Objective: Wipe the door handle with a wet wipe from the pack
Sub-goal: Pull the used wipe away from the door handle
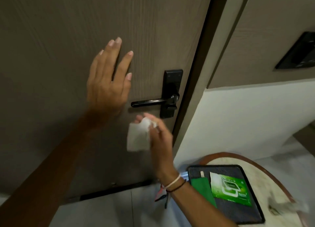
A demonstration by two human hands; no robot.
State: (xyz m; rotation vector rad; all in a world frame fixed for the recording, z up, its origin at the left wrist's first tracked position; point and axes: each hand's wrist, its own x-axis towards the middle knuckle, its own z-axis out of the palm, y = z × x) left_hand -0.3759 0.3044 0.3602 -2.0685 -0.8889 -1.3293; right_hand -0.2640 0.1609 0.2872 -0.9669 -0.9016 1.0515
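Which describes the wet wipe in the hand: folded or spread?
Partly spread: the wet wipe hangs loosely, bunched at the top where the right hand pinches it.

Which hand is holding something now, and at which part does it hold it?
The right hand pinches a white wet wipe at its upper right edge; the rest hangs down. The left hand holds nothing.

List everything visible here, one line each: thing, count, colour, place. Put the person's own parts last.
door: one, brown, left and centre
door handle: one, black, door's right edge
wet wipe: one, white, just below the handle
wipe pack: one, green, on the tray
tray: one, dark, on the table
table: one, pale top with brown rim, lower right
wall panel: one, black, upper right
left hand: open, fingers spread, over the door
right hand: holding the wet wipe
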